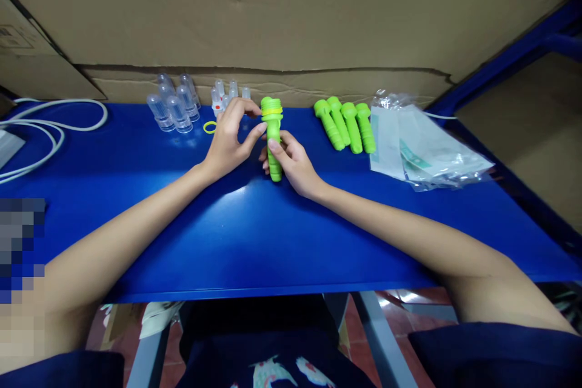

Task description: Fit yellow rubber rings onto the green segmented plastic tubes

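- I see the green handle (272,131) at the centre of the scene, held over the far half of the blue table (254,242); its ribbed head points to the far side and its narrow end to the near side. I cannot tell whether it touches the surface.
- A yellow band (273,111) encircles the head of the handle.
- The right hand (297,167) grips the shaft from the right, thumb across the top and the other fingers curled beneath.
- The left hand (230,139) bends toward the head from the left, forefinger and thumb at its side; I cannot tell whether they pinch the band or merely touch.
- A loose yellow ring (204,128) lies on the table, just left of the left hand.
- At far left I note a cluster of upright clear cups (178,112); to their right, small clear caps (233,88) stand partly hidden behind the left hand, one showing a red spot.
- Right of the right hand, four green handles (352,127) lie side by side, near a pile of clear bags (422,139) with printed paper.
- A white cable (91,129) loops at the left edge; cardboard (273,18) forms the far wall.
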Motion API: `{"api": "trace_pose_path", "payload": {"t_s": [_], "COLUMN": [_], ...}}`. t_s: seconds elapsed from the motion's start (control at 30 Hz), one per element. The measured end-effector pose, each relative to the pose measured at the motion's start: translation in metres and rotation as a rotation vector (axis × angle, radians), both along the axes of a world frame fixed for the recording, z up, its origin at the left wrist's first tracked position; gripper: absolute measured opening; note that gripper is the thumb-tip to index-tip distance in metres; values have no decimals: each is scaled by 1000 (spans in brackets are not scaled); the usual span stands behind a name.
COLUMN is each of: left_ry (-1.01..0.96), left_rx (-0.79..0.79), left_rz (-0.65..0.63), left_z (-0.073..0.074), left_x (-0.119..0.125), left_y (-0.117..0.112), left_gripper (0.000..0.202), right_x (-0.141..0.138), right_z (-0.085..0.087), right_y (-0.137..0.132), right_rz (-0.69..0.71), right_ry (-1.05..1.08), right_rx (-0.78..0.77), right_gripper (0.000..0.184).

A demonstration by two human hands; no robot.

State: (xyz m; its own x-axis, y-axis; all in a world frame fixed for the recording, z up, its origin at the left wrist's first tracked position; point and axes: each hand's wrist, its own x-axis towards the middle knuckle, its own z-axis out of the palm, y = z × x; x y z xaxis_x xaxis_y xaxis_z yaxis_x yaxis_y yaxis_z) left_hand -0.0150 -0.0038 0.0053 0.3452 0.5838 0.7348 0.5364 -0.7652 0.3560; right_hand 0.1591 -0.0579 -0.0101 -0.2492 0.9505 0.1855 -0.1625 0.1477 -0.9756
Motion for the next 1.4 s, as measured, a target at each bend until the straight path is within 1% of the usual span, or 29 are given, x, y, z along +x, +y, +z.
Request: {"api": "trace_pose_path", "payload": {"t_s": [0.2, 0.3, 0.47, 0.57, 0.67, 0.73, 0.83, 0.87, 0.9, 0.97, 1.03, 1.1, 1.23, 1.4], "left_ry": [-43, -53, -101, -107, -75, -62, -103, -128, -151, -181, -195, -204, -217, -230], "left_rx": [9, 24, 69, 80, 58, 35, 26, 31, 39, 57, 72, 90, 140, 179], "left_rz": [13, 22, 47, 37, 34, 27, -1, -13, -27, -69, -115, -141, -142, -163], "left_z": [0, 1, -1, 0, 2, 2, -3, -6, -8, -11, -12, -12, -10, -6], "left_x": [1, 2, 6, 7, 7, 7, 6, 6, 6, 6, 6, 5, 3, 0], "left_y": [-1, -3, -6, -8, -11, -12, -8, -6, -4, 1, 4, 6, 9, 14], "left_gripper": [42, 39, 38, 38, 38, 37, 41, 43, 45, 47, 46, 43, 39, 38], "right_x": [1, 1, 1, 1, 1, 0, 0, 0, 0, 1, 3, 6, 9, 9], "right_z": [-2, -1, 2, 1, 0, 1, 5, 7, 8, 10, 11, 13, 16, 16], "right_y": [1, 1, 0, 1, 3, 4, 4, 4, 4, 6, 8, 10, 11, 10], "right_rz": [58, 60, 67, 71, 60, 43, 38, 44, 56, 90, 130, 172, 234, 262], "right_ry": [31, 19, 12, 41, 102, 131, 162, 175, 187, 201, 196, 182, 147, 126], "right_rx": [-22, -25, 16, 18, 20, -15, -132, -172, -207, -263, -308, -343, -383, -369], "right_gripper": [47, 46, 48, 49, 48, 41, 27, 25, 26, 36, 48, 54, 56, 54]}}
